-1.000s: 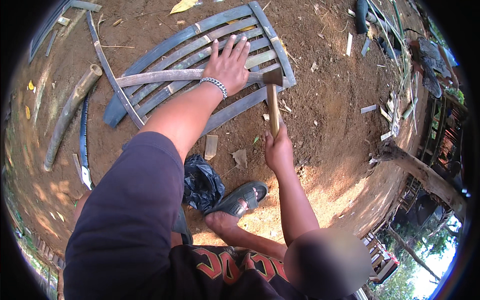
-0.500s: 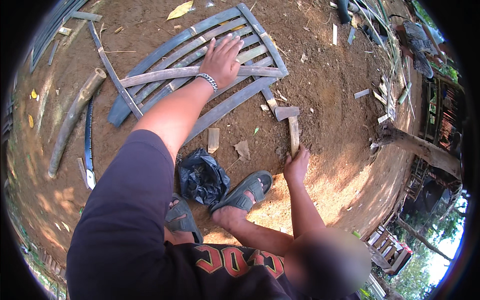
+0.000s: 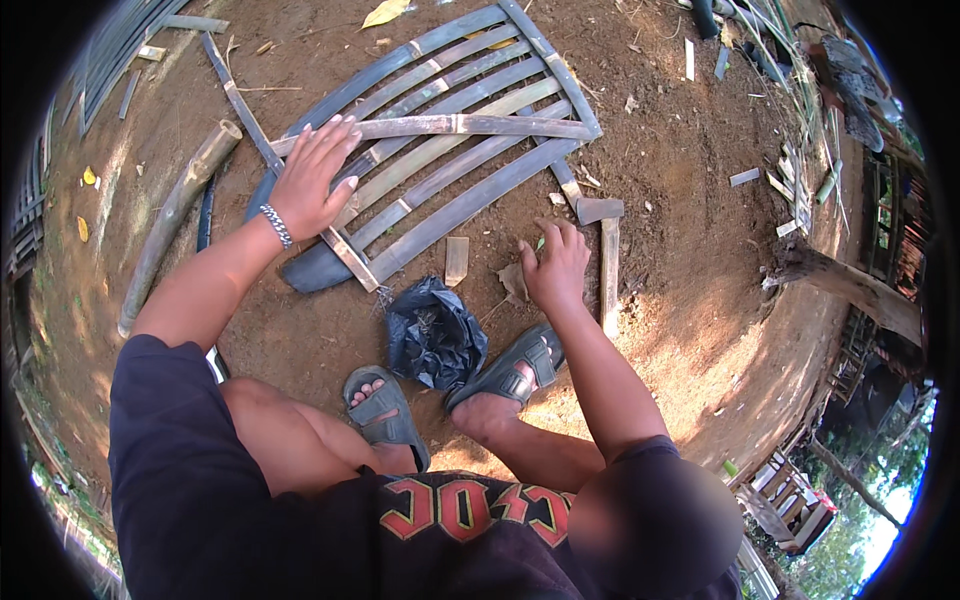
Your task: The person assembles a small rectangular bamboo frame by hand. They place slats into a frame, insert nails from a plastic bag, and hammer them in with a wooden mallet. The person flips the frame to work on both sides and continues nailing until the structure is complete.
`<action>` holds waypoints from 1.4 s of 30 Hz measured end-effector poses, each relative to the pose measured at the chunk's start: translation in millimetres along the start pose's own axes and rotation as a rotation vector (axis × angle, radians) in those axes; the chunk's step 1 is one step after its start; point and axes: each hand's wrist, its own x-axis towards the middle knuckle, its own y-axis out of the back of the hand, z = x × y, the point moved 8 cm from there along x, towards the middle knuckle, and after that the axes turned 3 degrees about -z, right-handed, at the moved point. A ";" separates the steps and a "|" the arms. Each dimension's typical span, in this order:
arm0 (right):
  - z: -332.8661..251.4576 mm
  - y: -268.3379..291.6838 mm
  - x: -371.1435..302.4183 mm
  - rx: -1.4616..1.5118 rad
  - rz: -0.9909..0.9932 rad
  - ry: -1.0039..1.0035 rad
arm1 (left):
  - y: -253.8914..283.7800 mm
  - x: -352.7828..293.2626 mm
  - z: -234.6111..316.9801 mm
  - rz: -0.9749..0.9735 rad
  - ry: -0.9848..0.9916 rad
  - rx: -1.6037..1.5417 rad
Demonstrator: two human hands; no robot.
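A panel of split bamboo slats (image 3: 480, 188) lies on the soil, several strips fixed side by side between crosspieces. One lighter diagonal bamboo strip (image 3: 400, 127) rests across the slats. My left hand (image 3: 312, 180), with a chain bracelet at the wrist, is spread over the panel's left end, by the slat ends and a crosspiece; whether it presses on them is unclear. My right hand (image 3: 556, 264) is empty, fingers apart, above the ground in front of the panel. Just right of it lies a hatchet (image 3: 609, 270) with a wooden handle, its head near the panel's lower right corner.
A black plastic bag (image 3: 434, 332) sits before my sandalled feet. A small bamboo piece (image 3: 456, 261) and a dry leaf (image 3: 513, 285) lie nearby. To the left are a bamboo pole (image 3: 180, 225) and more slats (image 3: 120, 55). Offcuts (image 3: 788, 190) and a log (image 3: 850, 290) are at right.
My right hand has let go of the hatchet, which now lies on the ground, and moved left. My left hand has shifted from the panel's middle to its left end.
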 end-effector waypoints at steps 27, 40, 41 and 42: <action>-146.8 -94.6 -96.5 -0.183 -0.774 0.542 | -23.9 -84.9 25.8 0.116 0.037 -0.347; -127.8 -45.8 -79.2 0.252 -0.443 0.487 | -33.2 -64.0 48.3 0.007 -0.085 -0.251; -116.1 -31.2 -60.9 0.244 -0.313 0.389 | -35.3 -61.3 55.0 -0.014 -0.097 -0.256; -95.7 -16.5 -42.0 0.264 -0.185 0.309 | -38.8 -54.1 64.7 -0.052 -0.115 -0.265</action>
